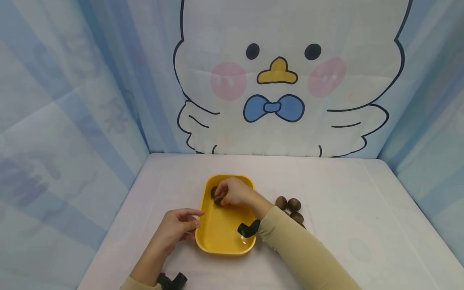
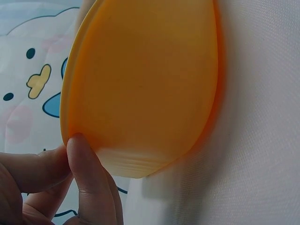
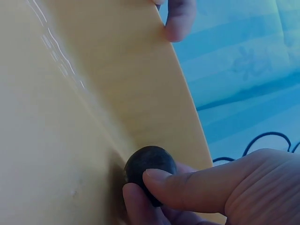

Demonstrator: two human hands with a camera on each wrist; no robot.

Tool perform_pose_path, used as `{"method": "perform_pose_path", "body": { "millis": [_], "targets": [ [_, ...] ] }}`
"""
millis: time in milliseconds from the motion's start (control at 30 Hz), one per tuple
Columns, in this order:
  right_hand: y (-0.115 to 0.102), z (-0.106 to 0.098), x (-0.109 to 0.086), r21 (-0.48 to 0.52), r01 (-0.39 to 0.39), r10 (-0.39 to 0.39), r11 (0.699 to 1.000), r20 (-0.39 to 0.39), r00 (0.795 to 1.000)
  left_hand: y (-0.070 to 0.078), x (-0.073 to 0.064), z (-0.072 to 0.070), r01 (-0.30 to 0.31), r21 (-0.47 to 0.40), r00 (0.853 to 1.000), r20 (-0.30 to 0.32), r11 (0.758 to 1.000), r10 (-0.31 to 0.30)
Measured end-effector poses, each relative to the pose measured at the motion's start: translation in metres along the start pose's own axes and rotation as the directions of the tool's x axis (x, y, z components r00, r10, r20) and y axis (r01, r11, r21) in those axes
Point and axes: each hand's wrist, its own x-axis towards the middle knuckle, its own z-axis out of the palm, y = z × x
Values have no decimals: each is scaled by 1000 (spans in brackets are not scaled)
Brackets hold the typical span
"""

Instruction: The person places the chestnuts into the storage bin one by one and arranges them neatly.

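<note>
My right hand [image 1: 237, 192] reaches into the far left part of a yellow tray [image 1: 219, 233]. Between its thumb and fingers it pinches a dark brown, round nut-like ball [image 3: 151, 161], close to the tray's side wall. A second brown ball [image 1: 213, 191] lies in the tray right beside those fingertips, partly hidden. At the tray's left side, my left hand [image 1: 177, 226] pinches the rim, its thumb [image 2: 83, 159] against the outer wall.
To the right of the tray several more brown balls [image 1: 294, 205] lie grouped on the white tabletop [image 1: 348, 209], some hidden behind the right forearm. A cloth backdrop [image 1: 163, 80] with a cartoon bird borders the table's far edge, and cloth hangs at both sides.
</note>
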Motion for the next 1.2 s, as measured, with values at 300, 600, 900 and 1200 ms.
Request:
{"method": "perform_pose_path", "body": {
  "millis": [300, 600, 900, 1200],
  "targets": [
    [0, 7, 3, 14, -9, 9, 1000, -14, 1000, -1, 0, 0, 8, 7, 1000, -11, 1000, -8],
    [-5, 4, 0, 65, -61, 67, 996, -81, 995, -1, 1, 1, 1, 14, 1000, -11, 1000, -1],
    [-8, 0, -2, 97, -60, 67, 994, -75, 995, 1, 0, -2, -18, -8, 999, 32, 1000, 19],
    [-14, -14, -8, 157, -15, 27, 987, -70, 997, 3, -1, -1, -17, -9, 1000, 10, 1000, 17]
  ]
}}
